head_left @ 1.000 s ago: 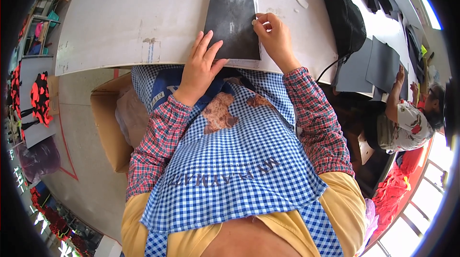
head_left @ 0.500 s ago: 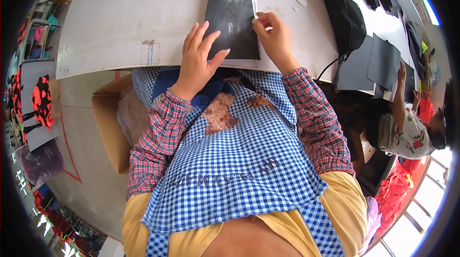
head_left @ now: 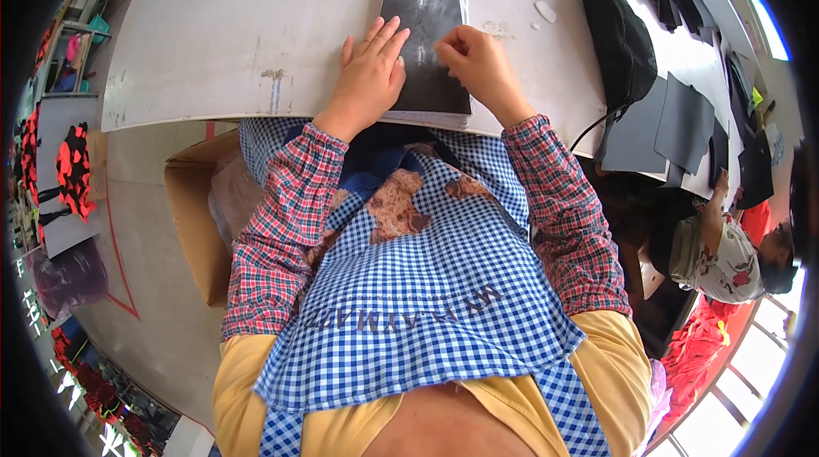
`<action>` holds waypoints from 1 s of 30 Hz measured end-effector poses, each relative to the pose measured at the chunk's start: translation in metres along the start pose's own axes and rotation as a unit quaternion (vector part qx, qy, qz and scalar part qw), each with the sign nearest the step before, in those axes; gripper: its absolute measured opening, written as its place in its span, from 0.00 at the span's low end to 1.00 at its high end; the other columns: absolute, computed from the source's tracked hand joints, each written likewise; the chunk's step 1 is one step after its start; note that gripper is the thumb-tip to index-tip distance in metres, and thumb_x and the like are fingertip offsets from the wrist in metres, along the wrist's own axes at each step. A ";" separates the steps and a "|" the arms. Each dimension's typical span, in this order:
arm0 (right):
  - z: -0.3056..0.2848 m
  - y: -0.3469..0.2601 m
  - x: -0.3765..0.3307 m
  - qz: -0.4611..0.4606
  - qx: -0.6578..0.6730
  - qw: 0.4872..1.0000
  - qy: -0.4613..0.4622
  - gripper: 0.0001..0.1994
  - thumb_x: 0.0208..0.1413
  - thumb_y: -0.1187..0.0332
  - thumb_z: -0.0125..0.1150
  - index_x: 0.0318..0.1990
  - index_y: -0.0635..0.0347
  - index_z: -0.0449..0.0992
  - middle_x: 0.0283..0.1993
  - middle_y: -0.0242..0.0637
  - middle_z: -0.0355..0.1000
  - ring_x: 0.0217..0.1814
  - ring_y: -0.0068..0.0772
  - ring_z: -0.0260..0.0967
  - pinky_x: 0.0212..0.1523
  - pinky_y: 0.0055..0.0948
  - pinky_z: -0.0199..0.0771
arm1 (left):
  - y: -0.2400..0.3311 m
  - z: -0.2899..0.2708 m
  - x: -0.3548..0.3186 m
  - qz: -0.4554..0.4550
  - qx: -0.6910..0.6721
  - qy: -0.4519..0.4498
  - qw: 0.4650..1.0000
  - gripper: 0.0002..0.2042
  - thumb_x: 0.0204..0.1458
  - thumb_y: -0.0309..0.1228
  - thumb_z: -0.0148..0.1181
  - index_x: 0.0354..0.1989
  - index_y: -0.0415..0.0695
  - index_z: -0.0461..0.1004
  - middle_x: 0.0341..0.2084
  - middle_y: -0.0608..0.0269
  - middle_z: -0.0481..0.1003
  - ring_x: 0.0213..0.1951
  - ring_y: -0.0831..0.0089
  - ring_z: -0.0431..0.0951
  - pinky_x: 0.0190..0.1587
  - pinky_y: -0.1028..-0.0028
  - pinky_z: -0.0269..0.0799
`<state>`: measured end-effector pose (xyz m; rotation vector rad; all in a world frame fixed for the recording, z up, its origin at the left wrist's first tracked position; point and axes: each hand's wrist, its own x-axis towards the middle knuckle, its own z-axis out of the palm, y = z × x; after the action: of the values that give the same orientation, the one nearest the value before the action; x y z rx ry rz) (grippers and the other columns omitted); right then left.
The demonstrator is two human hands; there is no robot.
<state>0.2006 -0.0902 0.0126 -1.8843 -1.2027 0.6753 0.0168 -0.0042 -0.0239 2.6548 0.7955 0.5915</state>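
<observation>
A black panel with a rounded far end [head_left: 421, 9] lies on the white table, on top of pale layers whose edges show along its right side and near end. Two small whitish marks show on its dusty surface. My left hand [head_left: 370, 73] rests over the panel's left edge, its fingers stretched out and lying on the surface. Curled over the panel's right edge is my right hand [head_left: 485, 69], with thumb and fingertips drawn together. Whether those fingertips hold anything is hidden.
A white chalk-like piece [head_left: 545, 12] lies right of the panel, near a black waist bag [head_left: 612, 39]. Dark grey sheets [head_left: 682, 120] are at the right, close to another person [head_left: 729, 257]. An open cardboard box [head_left: 196, 218] stands below the table at left.
My left hand has settled flatter onto the panel, its fingers closer together. My right hand has moved from the panel's right edge inward over its surface.
</observation>
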 end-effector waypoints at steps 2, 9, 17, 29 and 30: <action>0.004 -0.002 0.003 -0.025 -0.045 0.998 -0.035 0.13 0.57 0.62 0.60 0.34 0.66 0.77 0.25 0.33 0.75 0.25 0.23 0.73 0.29 0.24 0.73 | -0.001 0.001 0.000 -0.002 0.006 0.001 1.000 0.22 0.59 0.31 0.48 0.64 0.48 0.63 0.68 0.61 0.59 0.70 0.62 0.54 0.68 0.46 0.46; 0.014 -0.010 0.010 -0.059 -0.116 0.991 -0.016 0.12 0.52 0.62 0.62 0.31 0.63 0.78 0.24 0.41 0.76 0.26 0.34 0.75 0.31 0.31 0.75 | 0.004 0.004 -0.001 -0.004 0.036 0.015 0.999 0.22 0.59 0.30 0.50 0.63 0.51 0.64 0.67 0.63 0.60 0.69 0.63 0.56 0.66 0.46 0.49; 0.015 -0.012 0.011 -0.079 -0.173 0.981 -0.042 0.12 0.48 0.61 0.63 0.30 0.62 0.78 0.25 0.43 0.76 0.28 0.43 0.76 0.33 0.36 0.75 | 0.004 0.004 -0.003 -0.004 0.054 0.026 0.998 0.21 0.58 0.34 0.50 0.61 0.48 0.67 0.66 0.62 0.61 0.68 0.65 0.57 0.66 0.44 0.49; 0.007 -0.004 0.032 -0.017 -0.092 0.989 -0.114 0.13 0.46 0.60 0.63 0.28 0.64 0.79 0.23 0.44 0.76 0.27 0.41 0.76 0.33 0.35 0.76 | 0.003 0.007 -0.004 0.003 0.050 0.049 0.998 0.21 0.56 0.34 0.51 0.59 0.47 0.69 0.65 0.60 0.63 0.67 0.64 0.60 0.64 0.43 0.52; 0.005 -0.002 0.040 -0.019 -0.093 0.989 -0.114 0.13 0.46 0.60 0.63 0.28 0.64 0.79 0.23 0.44 0.76 0.27 0.41 0.76 0.33 0.35 0.76 | 0.003 0.007 -0.004 0.003 0.050 0.048 0.998 0.21 0.56 0.34 0.51 0.59 0.47 0.69 0.64 0.60 0.63 0.67 0.64 0.60 0.64 0.43 0.52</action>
<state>0.2123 -0.0514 0.0102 -1.9713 -1.4877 0.7994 0.0188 -0.0105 -0.0298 2.7381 0.8659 0.7040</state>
